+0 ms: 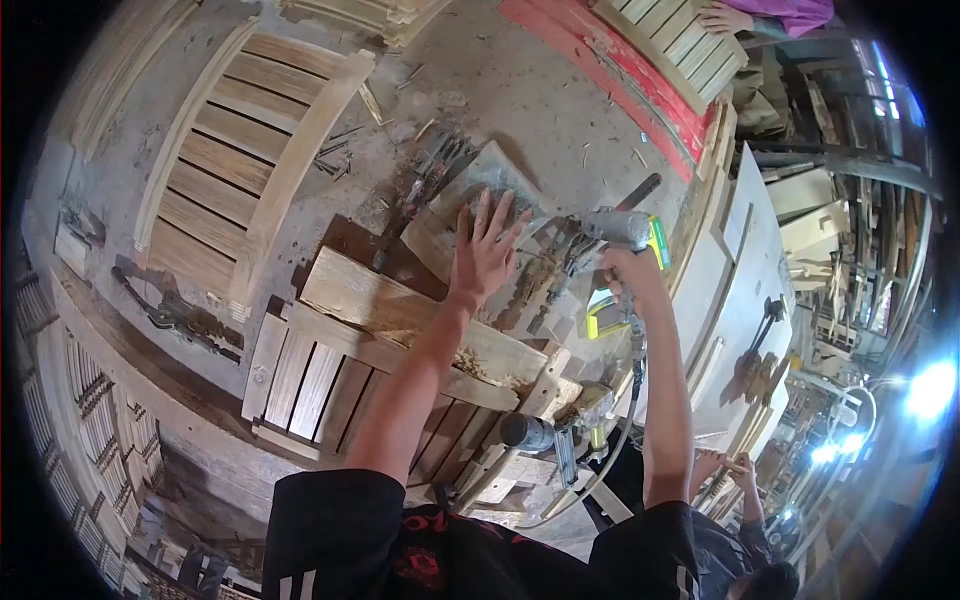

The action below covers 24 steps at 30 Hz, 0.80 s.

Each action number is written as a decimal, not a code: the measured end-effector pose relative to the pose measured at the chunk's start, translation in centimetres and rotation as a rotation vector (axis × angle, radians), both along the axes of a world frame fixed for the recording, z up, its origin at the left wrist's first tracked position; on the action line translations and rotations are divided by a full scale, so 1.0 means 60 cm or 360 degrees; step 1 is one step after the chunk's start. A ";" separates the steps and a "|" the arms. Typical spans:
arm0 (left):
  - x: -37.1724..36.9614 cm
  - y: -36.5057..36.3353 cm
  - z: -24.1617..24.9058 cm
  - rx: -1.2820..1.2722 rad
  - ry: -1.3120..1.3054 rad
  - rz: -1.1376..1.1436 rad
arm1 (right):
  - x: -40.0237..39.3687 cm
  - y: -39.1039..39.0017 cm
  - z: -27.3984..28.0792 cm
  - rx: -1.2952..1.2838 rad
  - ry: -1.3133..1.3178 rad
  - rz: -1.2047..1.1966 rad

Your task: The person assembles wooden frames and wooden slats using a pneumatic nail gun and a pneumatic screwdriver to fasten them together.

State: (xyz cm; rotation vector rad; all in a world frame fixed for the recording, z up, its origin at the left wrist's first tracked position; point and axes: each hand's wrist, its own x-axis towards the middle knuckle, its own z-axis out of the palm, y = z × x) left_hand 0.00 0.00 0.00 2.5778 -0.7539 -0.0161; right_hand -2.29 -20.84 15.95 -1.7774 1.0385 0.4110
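My left hand (485, 245) has its fingers spread over a flat grey board (440, 235) on the workbench. Wrapped round the handle of a nail gun (615, 228) with yellow-green parts is my right hand (635, 275); an air hose (638, 365) runs down from it along my forearm. Under my left forearm lies a rough wooden plank (375, 300), beside a slatted wooden panel (320, 385) close to my body. A dark, dirty metal clamp (415, 195) rests left of the grey board. A second air tool (565, 435) sits near the bench edge, between my arms.
Another slatted panel (225, 160) lies at the left, near a metal clamp (180, 315) and scattered nails (335, 150). A co-worker's hand (725, 18) touches a slatted panel (665, 40) by a red beam (620, 85). Another person (740, 540) is at lower right, below pale boards (745, 270).
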 end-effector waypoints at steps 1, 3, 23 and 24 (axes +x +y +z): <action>-0.001 0.000 0.002 -0.0017 0.0007 0.0002 | -0.001 -0.001 0.000 0.0017 -0.0007 -0.0015; 0.009 0.000 0.000 -0.0041 -0.0017 0.0009 | 0.007 -0.005 -0.006 0.0003 -0.0020 0.0019; 0.005 0.003 0.007 -0.0055 -0.0015 0.0000 | 0.077 -0.010 0.046 -0.0125 0.0117 0.0363; 0.004 0.004 0.005 -0.0072 -0.0013 0.0008 | 0.072 0.002 0.054 -0.0125 0.0108 0.0315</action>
